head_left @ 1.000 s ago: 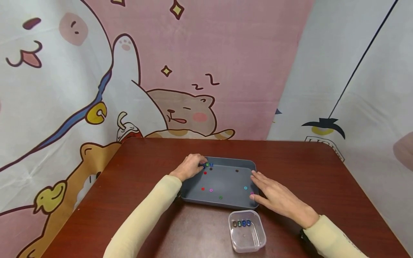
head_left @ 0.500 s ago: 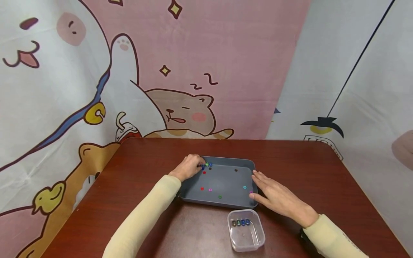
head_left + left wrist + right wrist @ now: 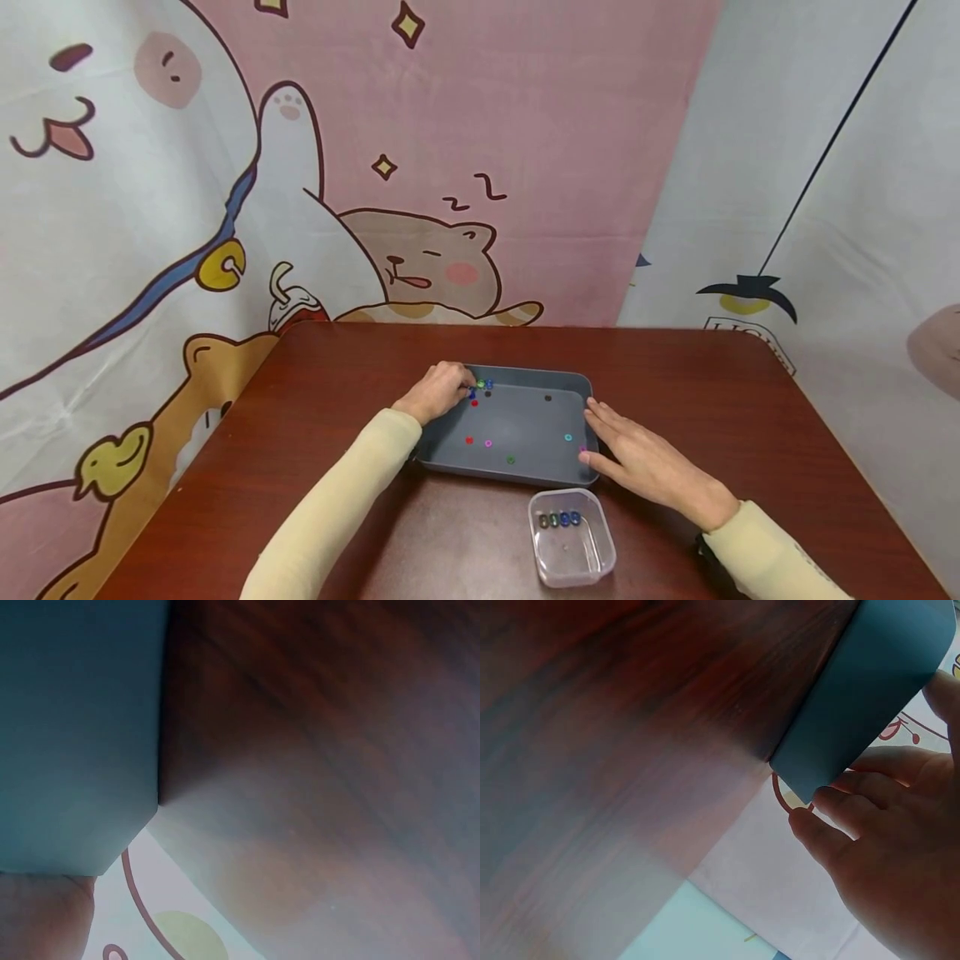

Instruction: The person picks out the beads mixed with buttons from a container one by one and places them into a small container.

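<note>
A grey rectangular tray [image 3: 525, 421] with small coloured beads and rings lies mid-table. My left hand [image 3: 437, 392] reaches over its far left corner, fingers curled down at a dark blue bead [image 3: 472, 394]; I cannot tell whether it pinches anything. A green bead [image 3: 481, 384] and a blue bead [image 3: 490, 384] are beside those fingertips. My right hand [image 3: 645, 458] rests along the tray's right side, its long fingers extended at the wall and its thumb over a magenta ring [image 3: 582, 449]. In the left wrist view, the tray's outer wall [image 3: 75, 742] hides most of the left hand.
A clear plastic box [image 3: 573, 554] with several shiny beads [image 3: 559, 519] in a row stands just in front of the tray. Red beads [image 3: 469, 440], a pink ring [image 3: 488, 443], a green ring [image 3: 511, 460] and a cyan ring [image 3: 568, 437] lie scattered in the tray.
My left hand stays at the same corner, with only slight finger movement by the blue bead. The right hand holds its place. The head view shifts a little.
</note>
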Demonstrator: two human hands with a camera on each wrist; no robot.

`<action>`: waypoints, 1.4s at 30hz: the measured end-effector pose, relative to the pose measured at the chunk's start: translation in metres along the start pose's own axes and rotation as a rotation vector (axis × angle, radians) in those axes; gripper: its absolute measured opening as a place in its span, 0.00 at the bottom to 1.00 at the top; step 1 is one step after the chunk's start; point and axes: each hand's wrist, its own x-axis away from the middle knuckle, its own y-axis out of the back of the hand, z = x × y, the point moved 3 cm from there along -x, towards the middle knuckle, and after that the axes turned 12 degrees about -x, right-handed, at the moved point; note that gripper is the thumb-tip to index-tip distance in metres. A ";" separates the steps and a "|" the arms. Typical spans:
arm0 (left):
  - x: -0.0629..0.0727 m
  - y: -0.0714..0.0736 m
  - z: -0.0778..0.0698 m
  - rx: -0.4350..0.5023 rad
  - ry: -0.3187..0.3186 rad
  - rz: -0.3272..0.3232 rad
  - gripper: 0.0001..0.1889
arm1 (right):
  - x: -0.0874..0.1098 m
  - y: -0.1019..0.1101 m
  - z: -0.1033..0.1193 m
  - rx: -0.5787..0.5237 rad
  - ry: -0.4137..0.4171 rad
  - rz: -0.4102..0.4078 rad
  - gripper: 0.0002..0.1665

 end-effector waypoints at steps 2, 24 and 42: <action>0.001 0.000 0.000 0.005 -0.007 -0.004 0.07 | 0.000 0.000 0.000 -0.004 -0.004 0.004 0.43; 0.036 0.057 -0.037 0.245 -0.136 -0.223 0.08 | 0.002 0.002 0.000 -0.001 -0.010 0.000 0.43; 0.077 0.087 -0.116 0.384 -0.391 -0.267 0.09 | 0.000 0.000 0.001 -0.012 -0.016 -0.001 0.42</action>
